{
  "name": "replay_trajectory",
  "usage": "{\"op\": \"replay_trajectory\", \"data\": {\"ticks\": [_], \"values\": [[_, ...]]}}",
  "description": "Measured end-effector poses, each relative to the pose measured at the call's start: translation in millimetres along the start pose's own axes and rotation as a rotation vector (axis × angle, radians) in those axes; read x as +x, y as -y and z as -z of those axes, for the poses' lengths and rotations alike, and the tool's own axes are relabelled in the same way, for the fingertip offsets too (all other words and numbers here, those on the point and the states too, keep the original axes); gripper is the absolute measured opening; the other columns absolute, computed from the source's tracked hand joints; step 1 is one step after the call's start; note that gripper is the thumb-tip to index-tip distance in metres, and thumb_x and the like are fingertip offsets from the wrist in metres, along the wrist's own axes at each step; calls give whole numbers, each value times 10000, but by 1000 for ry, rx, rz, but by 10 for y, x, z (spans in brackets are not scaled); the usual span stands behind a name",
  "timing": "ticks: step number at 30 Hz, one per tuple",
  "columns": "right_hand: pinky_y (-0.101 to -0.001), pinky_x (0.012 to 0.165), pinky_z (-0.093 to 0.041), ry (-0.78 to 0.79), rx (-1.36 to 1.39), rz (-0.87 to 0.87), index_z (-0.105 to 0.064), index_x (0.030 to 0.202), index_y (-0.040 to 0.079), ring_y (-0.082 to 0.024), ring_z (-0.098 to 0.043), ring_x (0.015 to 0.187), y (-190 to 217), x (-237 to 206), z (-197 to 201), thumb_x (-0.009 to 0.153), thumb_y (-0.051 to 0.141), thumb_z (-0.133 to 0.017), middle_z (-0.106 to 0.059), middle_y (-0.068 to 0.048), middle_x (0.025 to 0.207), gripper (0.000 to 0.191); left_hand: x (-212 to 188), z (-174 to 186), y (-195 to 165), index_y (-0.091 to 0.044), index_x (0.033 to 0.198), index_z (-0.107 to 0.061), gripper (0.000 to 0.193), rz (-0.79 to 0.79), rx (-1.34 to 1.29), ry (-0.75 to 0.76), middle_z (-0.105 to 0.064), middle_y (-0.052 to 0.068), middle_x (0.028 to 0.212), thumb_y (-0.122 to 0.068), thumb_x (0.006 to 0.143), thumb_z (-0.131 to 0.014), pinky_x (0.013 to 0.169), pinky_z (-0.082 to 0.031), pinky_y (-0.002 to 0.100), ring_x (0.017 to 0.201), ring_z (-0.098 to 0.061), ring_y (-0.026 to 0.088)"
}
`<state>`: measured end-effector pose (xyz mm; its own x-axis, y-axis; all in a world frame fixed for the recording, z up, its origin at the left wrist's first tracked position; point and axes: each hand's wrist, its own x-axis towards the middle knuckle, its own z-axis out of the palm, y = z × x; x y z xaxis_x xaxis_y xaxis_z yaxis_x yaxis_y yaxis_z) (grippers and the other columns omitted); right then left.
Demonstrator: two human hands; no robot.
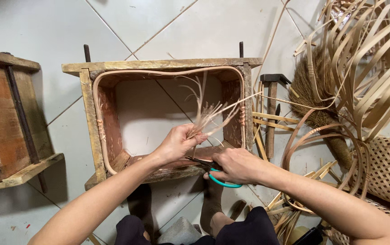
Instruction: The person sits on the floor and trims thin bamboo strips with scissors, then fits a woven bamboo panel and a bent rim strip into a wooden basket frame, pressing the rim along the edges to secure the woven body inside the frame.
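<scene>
A rectangular wooden frame mould (86,100) stands on the tiled floor, with a pale cane hoop (96,104) fitted inside its rim. My left hand (176,141) pinches a bundle of thin cane strand ends (208,113) that fan upward over the near right part of the frame. My right hand (235,165) grips scissors with teal handles (224,183), their blades pointing left under the left hand, at the base of the strands. Both hands meet at the frame's front edge.
A second wooden mould (4,118) stands at the left. A hammer (272,109) and a straw brush (315,100) lie right of the frame. Long cane strips (367,59) pile at the upper right, above woven baskets (385,168). My knees (249,229) are at the bottom.
</scene>
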<state>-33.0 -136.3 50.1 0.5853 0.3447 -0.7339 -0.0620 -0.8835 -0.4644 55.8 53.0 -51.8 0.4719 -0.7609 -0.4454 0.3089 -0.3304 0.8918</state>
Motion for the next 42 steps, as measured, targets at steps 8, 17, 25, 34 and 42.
{"op": "replay_trajectory", "data": {"ticks": [8,17,25,34,42], "values": [[-497,723,-572,-18,195,50,-728,1045,31,-397,-720,768,-33,33,-19,916,610,-603,-711,-217,780,606,44,916,-521,-90,955,-642,228,-103,-584,-330,-615,-47,828,-310,1012,-639,557,-422,247,662,-495,52],[-519,696,-551,-73,85,49,-670,997,30,-412,-694,802,-10,-90,45,892,589,-621,-702,-205,810,571,-366,775,-491,-101,939,-729,335,160,744,341,-671,123,745,-410,828,-794,672,-514,435,707,-637,262],[-498,730,-547,24,60,-20,-675,1034,25,-391,-692,823,-22,-122,67,922,578,-613,-701,-194,835,568,-393,771,-185,-105,960,-803,196,66,601,367,-749,146,905,-163,773,-784,784,-547,432,868,-713,327],[-497,711,-551,-104,169,118,-635,1298,54,-406,-693,854,-74,-141,26,904,509,-628,-725,-197,986,602,-391,758,-104,-60,923,-775,199,-77,689,383,-723,160,939,-11,748,-692,811,-554,448,904,-694,356],[-504,722,-547,-21,93,-31,-650,1099,39,-391,-702,844,-107,-151,68,906,558,-612,-720,-193,875,555,-328,627,-184,-56,912,-724,159,-157,780,202,-637,93,881,31,811,-638,692,-535,458,773,-652,283]]}}
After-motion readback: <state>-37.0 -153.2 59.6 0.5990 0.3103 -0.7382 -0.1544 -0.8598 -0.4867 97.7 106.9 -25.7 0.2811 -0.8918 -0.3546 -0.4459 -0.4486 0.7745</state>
